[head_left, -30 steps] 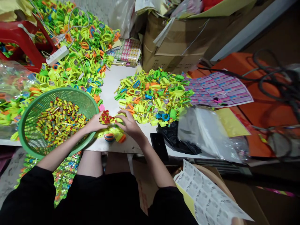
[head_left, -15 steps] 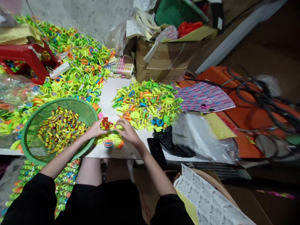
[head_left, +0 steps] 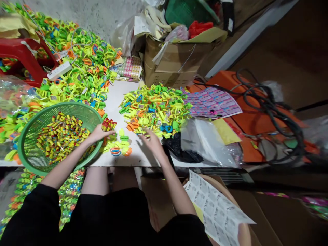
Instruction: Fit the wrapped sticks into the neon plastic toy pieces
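My left hand [head_left: 98, 134] is closed around a bundle of small yellow tubes with red ends [head_left: 108, 125], just right of the green mesh basket's rim [head_left: 61, 103]. More such tubes [head_left: 63, 136] fill the bottom of that basket. Over the front edge of a pile of bright plastic toy watches [head_left: 153, 107], my right hand [head_left: 153, 141] has its fingers apart, with nothing visible in them. Between the two hands lie a few loose yellow, green and orange toy watches [head_left: 124, 143] on the white tabletop [head_left: 138, 155].
A larger heap of toy watches [head_left: 87, 65] covers the back left, beside a red stool [head_left: 30, 61] and a white power strip [head_left: 59, 70]. Behind stands a cardboard box [head_left: 171, 61]. To the right are clear plastic bags [head_left: 205, 140], a purple printed sheet [head_left: 212, 101] and black cables [head_left: 269, 99].
My right hand has left the tube bundle and moved right to the pile's edge, opening. My left hand still holds the bundle. A green piece now lies between the hands. The view has shifted slightly.
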`<state>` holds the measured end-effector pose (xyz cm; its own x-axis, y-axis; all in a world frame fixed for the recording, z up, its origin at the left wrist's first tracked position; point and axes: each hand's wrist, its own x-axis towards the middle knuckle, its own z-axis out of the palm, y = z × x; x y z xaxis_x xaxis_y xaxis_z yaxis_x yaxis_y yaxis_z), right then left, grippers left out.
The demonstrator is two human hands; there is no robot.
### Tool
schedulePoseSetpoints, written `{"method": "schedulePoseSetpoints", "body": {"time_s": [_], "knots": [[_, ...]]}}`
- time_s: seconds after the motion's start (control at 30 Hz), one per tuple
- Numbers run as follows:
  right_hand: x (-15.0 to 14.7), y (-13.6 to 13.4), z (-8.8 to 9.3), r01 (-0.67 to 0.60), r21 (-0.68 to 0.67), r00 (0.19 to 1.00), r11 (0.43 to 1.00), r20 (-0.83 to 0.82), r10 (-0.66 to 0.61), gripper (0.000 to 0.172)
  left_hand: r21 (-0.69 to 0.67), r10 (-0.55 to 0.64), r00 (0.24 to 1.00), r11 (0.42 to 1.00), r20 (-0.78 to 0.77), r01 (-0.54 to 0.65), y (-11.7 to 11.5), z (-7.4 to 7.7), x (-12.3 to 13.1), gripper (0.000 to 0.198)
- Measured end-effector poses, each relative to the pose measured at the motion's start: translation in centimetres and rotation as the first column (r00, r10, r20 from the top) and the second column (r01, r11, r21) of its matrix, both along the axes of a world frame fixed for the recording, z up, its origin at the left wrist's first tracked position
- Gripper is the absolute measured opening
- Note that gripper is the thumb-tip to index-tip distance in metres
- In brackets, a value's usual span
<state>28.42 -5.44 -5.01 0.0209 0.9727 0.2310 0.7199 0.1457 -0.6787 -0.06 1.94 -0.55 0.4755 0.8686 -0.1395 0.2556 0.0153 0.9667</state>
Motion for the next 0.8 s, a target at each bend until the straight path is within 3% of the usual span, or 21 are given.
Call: {"method": "schedulePoseSetpoints", "body": {"time_s": [0.1, 0.17, 0.23, 0.43, 0.57, 0.7, 0.8], "knots": [[-2.9, -2.2, -4.3, -0.364, -0.116, 0.924, 0.924, 0.083, 0.374, 0.035, 0.002, 0.027, 1.000, 1.000, 0.000, -0.027, -0.2, 0.0, 0.3, 0.034], [-3.9, -2.6, -6.0, -0.452, -0.090, 0.876, 0.888, 0.143, 0.460, 0.033, 0.011, 0.036, 0.999, 0.999, 0.005, -0.036, -0.3, 0.1, 0.4, 0.034], [-4.3, -2.2, -6.6, -0.478, -0.070, 0.854, 0.876, 0.196, 0.482, 0.029, 0.014, 0.034, 0.999, 0.999, 0.007, -0.034, -0.3, 0.2, 0.4, 0.033], [-4.8, -0.5, -5.2, -0.493, -0.151, 0.791, 0.857, 0.332, 0.514, 0.030, 0.022, -0.001, 0.999, 1.000, -0.037, 0.002, -0.1, -0.1, 0.0, 0.034], [-5.1, 0.0, -4.1, -0.484, -0.211, 0.792, 0.849, 0.308, 0.528, 0.022, 0.036, 0.042, 0.998, 0.999, -0.045, -0.041, -0.2, -0.4, 0.1, 0.037], [-4.6, 0.6, -2.2, -0.486, -0.225, 0.864, 0.844, 0.019, 0.502, 0.018, 0.058, 0.065, 0.998, 0.996, -0.010, -0.064, -0.3, -0.7, 0.2, 0.042], [-4.2, 1.1, 0.1, -0.421, -0.170, 0.892, 0.891, -0.258, 0.372, 0.020, 0.105, 0.054, 0.999, 0.993, -0.008, -0.052, -0.3, -1.0, 0.2, 0.045]]}}
